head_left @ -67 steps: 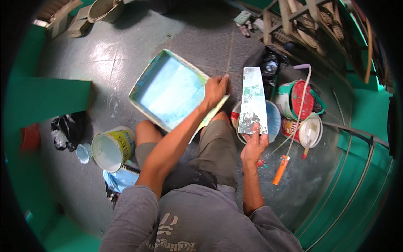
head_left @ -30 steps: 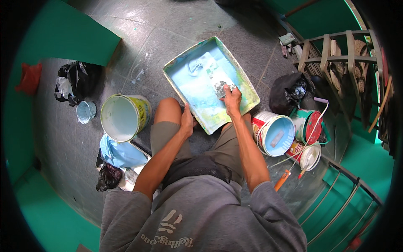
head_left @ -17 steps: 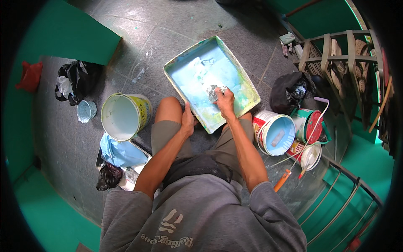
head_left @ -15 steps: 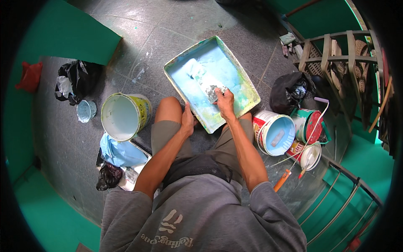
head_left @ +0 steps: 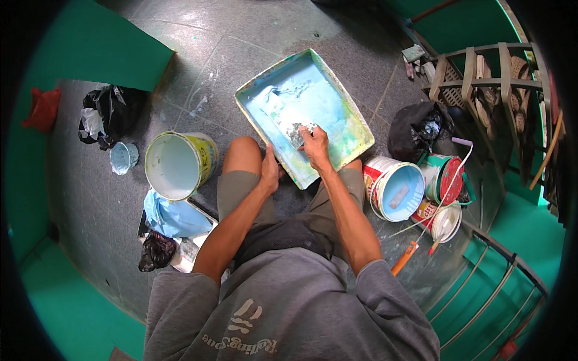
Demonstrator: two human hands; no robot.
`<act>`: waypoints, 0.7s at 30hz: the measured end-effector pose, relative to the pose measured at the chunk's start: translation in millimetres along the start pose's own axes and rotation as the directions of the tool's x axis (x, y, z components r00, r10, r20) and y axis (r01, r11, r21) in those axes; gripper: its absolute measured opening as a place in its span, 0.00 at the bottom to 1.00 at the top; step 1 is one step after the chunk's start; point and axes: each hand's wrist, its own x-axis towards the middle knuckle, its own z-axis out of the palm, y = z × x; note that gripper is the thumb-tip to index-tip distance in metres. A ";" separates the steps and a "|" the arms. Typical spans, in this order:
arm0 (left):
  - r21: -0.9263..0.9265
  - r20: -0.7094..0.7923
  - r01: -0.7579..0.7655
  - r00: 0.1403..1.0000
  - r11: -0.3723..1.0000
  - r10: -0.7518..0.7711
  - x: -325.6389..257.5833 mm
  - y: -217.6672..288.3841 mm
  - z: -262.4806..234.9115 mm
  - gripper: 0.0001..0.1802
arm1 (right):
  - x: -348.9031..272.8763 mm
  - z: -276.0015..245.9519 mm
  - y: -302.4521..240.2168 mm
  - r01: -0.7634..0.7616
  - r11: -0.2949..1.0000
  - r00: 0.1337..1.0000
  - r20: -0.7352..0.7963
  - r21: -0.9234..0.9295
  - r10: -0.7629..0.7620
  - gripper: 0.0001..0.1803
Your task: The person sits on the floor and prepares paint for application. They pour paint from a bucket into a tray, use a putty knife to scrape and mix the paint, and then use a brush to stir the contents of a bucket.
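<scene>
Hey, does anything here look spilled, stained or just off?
Mainly the dark tile floor: pale streaks mark it left of the tray, probably dripped paint, as they don't follow the tile joints. The tray itself has yellow-green stains toward its right side, unlike the light blue paint inside.

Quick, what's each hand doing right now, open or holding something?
Left hand: at the tray; whether closed can't be told.
Right hand: closed on the scraper.
</scene>
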 end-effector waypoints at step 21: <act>0.005 -0.058 -0.040 0.998 0.999 0.040 -9.7 7.2 11.2 0.34 | 10.5 -27.2 -13.5 0.106 0.994 0.981 -0.160 -0.033 -0.110 0.15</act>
